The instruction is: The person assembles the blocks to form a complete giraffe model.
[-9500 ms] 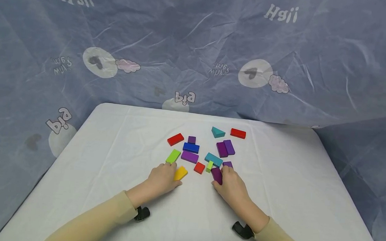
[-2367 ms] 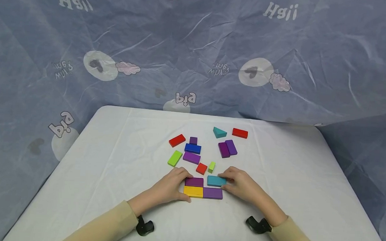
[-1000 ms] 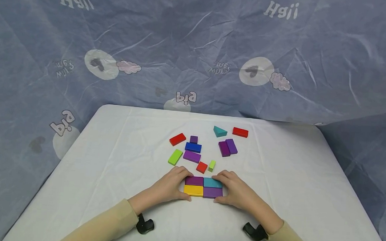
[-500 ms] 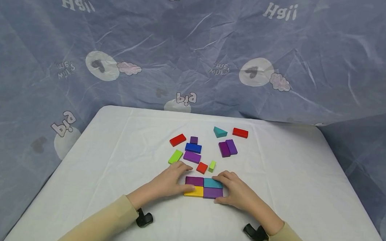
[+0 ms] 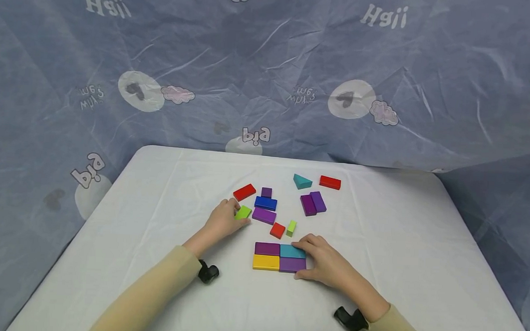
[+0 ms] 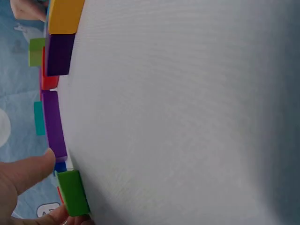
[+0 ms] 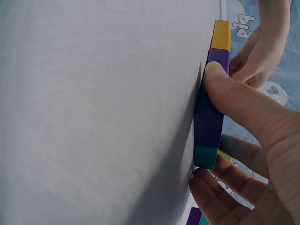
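Observation:
A two-by-two rectangle of flat toy blocks lies on the table: a dark purple block [image 5: 267, 248], a teal block [image 5: 291, 252], a yellow block [image 5: 266, 262] and a purple block [image 5: 290, 265]. My right hand [image 5: 327, 263] holds its right end, thumb against the purple block's front and fingers at the teal block's far side. Farther left, my left hand [image 5: 221, 219] is around a green block [image 5: 243, 212]. In the left wrist view, fingertips are at the end of the green block [image 6: 72, 193] while the thumb [image 6: 35, 168] stands apart from it.
Beyond the rectangle lie a small red block [image 5: 277, 230], a small lime block [image 5: 291, 228], a purple block [image 5: 264, 215], a blue block [image 5: 265, 203] and a red block [image 5: 244, 192]. Farther right are two purple blocks [image 5: 308, 205], a teal triangle [image 5: 302, 181] and another red block [image 5: 330, 182].
The yellow, purple and teal blocks have been brought together into the rectangle. My left hand has since left its left end and moved away, up to the green block; the right hand stays put.

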### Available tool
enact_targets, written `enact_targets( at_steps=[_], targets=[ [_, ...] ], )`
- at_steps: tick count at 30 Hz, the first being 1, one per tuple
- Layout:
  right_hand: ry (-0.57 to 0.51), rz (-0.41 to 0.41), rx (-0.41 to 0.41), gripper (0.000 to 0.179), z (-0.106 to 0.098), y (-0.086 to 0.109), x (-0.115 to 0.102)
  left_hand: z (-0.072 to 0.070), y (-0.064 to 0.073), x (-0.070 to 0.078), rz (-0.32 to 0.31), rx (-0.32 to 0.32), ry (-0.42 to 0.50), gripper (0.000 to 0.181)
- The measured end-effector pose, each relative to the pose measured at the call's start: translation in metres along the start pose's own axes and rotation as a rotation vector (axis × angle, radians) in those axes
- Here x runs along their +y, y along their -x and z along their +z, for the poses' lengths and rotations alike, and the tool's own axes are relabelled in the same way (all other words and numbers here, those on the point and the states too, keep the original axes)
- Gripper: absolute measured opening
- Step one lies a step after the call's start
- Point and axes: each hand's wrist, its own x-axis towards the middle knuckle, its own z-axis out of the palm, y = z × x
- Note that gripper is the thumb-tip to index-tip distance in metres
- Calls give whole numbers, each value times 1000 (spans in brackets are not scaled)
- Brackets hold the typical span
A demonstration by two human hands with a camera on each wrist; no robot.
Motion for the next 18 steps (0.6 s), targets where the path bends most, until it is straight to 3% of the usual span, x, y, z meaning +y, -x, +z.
enact_targets(
  at_steps=[11, 15, 18],
  targets=[
    [-1, 18, -4, 64, -1, 0, 0, 1, -4, 0, -1, 1, -9, 41],
    [-4, 14, -5, 64, -1, 0, 0, -5, 5, 0, -9, 6, 25, 39],
    [-6, 10, -7, 64, 0, 0, 1, -13, 20, 3, 11, -4, 45, 40]
  ],
)
